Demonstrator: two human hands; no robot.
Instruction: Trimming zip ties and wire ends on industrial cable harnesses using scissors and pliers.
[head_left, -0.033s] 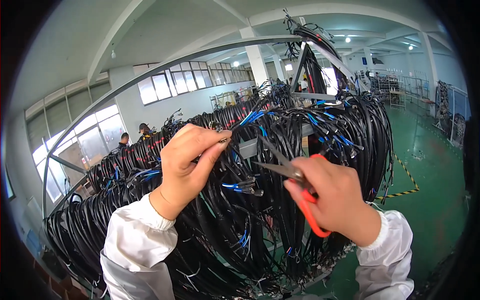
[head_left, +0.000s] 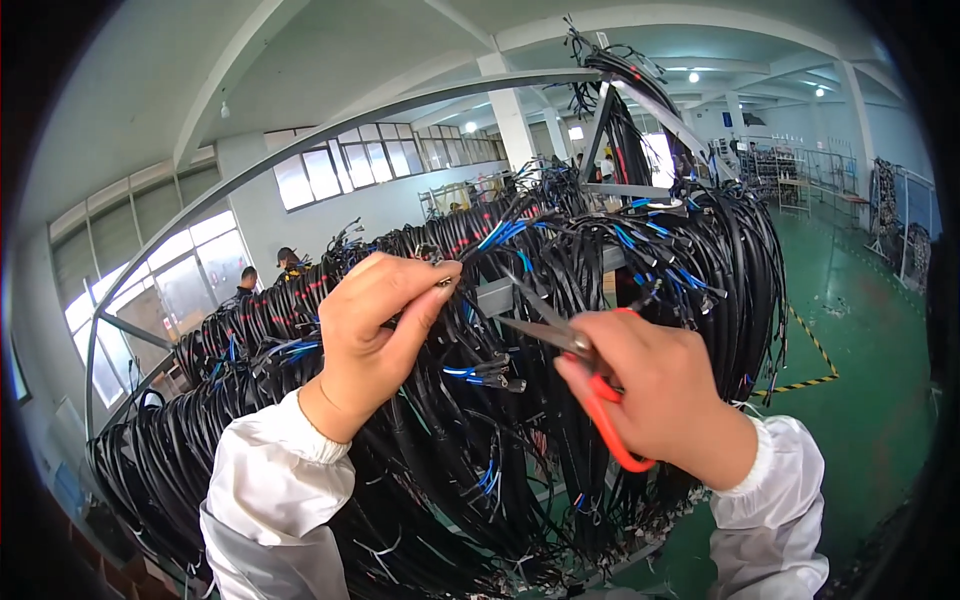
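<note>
My left hand (head_left: 368, 318) pinches the small metal-looking end of a black cable (head_left: 441, 281) between thumb and forefinger. Most of that end is covered by the fingertips. In my right hand (head_left: 662, 385) is a pair of scissors (head_left: 546, 332) with red handles. Their blades are spread and point left toward the pinched cable end, with a gap between. Behind and below both hands hang thick bundles of black cables (head_left: 420, 440), draped over a metal rack. Blue and white wire ends (head_left: 480, 374) with small connectors stick out from them.
A grey metal frame bar (head_left: 330, 125) arches over the cables, and a triangular upright (head_left: 605, 130) rises at the back. Another row of cable bundles (head_left: 240, 330) lies to the left. Two people (head_left: 288, 262) are beyond it. Green floor (head_left: 840, 420) with yellow-black tape (head_left: 800, 388) stretches right.
My right hand and the scissors have shifted slightly left, closer to my left hand. The left hand stays almost still, pinching the cable end.
</note>
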